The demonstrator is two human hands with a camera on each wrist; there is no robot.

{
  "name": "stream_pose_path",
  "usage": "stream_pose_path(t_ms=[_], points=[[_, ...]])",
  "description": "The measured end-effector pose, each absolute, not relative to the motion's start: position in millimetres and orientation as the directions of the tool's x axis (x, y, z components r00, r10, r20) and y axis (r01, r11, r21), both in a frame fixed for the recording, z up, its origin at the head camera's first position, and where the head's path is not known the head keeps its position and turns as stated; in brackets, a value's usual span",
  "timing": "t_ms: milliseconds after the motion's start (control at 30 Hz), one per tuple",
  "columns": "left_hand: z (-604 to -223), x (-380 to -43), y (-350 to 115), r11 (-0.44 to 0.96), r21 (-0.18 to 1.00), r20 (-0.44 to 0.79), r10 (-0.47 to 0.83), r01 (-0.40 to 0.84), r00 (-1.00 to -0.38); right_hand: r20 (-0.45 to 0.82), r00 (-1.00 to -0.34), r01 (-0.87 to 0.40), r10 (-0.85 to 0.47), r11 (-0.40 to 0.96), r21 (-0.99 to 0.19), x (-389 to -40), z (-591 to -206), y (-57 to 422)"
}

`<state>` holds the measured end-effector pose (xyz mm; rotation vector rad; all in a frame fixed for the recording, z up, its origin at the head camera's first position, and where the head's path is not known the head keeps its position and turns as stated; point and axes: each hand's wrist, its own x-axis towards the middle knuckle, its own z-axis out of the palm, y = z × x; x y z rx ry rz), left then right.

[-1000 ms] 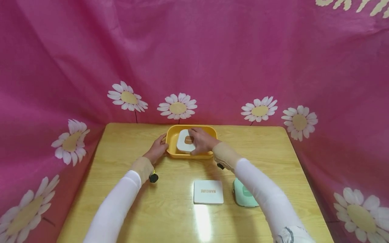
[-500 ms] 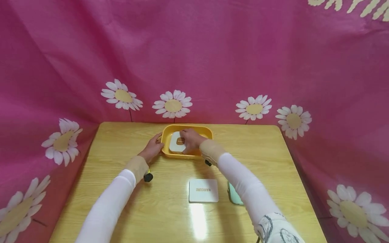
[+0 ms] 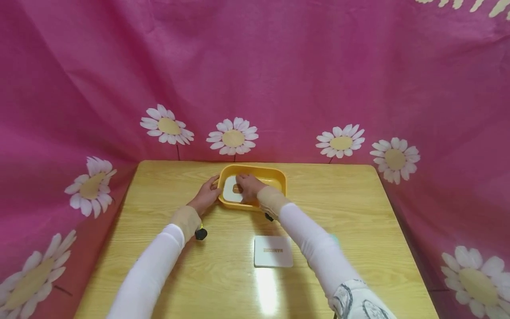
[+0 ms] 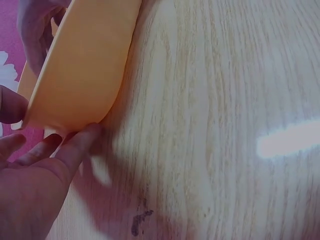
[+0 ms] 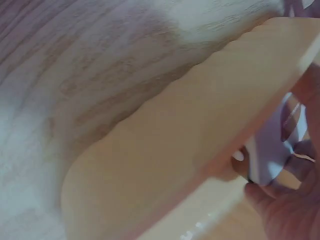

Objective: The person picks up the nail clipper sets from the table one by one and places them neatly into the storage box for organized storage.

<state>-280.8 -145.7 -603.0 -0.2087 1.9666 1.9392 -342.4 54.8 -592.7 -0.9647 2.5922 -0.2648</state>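
A yellow tray stands at the far middle of the wooden table. Inside its left half lies a white box with an orange-brown square on its lid. My right hand reaches over the near rim and grips this box, fingers curled at its edge. In the right wrist view the tray's wall fills the frame, with the white box and my right hand behind it. My left hand rests against the tray's left end. Its straight fingers touch the tray's corner.
A flat white case printed MANICURE lies near the table's front middle. A mint-green box beside it is almost wholly hidden by my right forearm. Pink daisy cloth hangs behind and along both sides of the table.
My right hand has carried the white box leftward and down into the tray's left half. My right forearm now covers most of the green box. The left hand stays at the tray.
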Motion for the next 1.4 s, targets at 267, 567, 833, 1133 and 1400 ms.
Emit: stream_pose_path(t_ms=[267, 567, 833, 1133, 1400], points=[[-608.3, -275.6, -145.6, 0.048, 0.933, -0.361, 0.128, -0.358, -0.924, -0.367, -0.705, -0.535, -0.607, 0.795, -0.286, -330.4, -571.9, 46.6], [-605.7, -273.9, -148.5, 0.075, 0.935, -0.353, 0.108, -0.347, -0.929, -0.356, -0.706, -0.561, -0.612, 0.790, -0.246, -331.4, -572.0, 41.5], [-609.1, -275.1, -147.4, 0.060, 0.929, -0.369, 0.102, -0.365, -0.924, -0.369, -0.698, -0.556, -0.614, 0.789, -0.262, -332.2, -578.1, 40.3], [-610.3, -270.8, -146.6, 0.040, 0.931, -0.365, 0.048, -0.363, -0.930, -0.336, -0.684, -0.554, -0.648, 0.761, -0.338, -328.3, -581.8, 46.1], [-607.1, -269.4, -146.0, 0.021, 0.945, -0.326, 0.052, -0.326, -0.944, -0.259, -0.682, -0.597, -0.684, 0.725, -0.344, -326.0, -565.5, 51.9]])
